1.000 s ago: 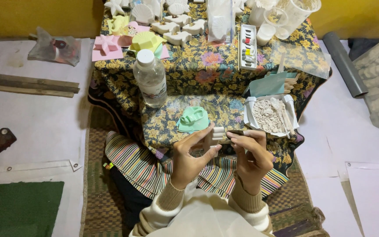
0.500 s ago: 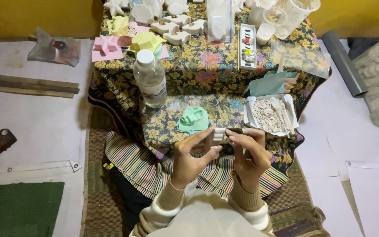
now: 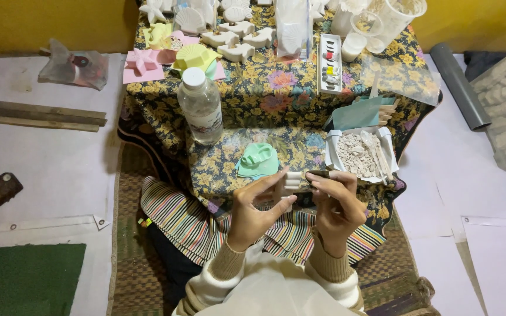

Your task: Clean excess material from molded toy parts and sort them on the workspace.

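Over the tabletop (image 3: 253, 88), my left hand (image 3: 253, 210) grips a white piece (image 3: 291, 182); my right hand (image 3: 335, 205) pinches a dark tool (image 3: 318, 174), scraping; next needs gentle strokes.

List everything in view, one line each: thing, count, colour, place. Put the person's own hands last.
white cast piece: one, white, held between both hands.
small tool: one, dark, in the right hand, against the piece.
green mould: one, mint green, on the floral cloth just beyond the hands.
water bottle: one, clear with white cap, upright on the cloth.
tray of scraps: one, white, right of the green mould.
paint set: one, white strip with coloured pots, far side of the cloth.
shell and star casts: several, white, far edge.
wooden sticks: two, brown, on the floor at left.
grey pipe: one, floor at right.
left hand: fingers pinch the piece.
right hand: grips the tool.
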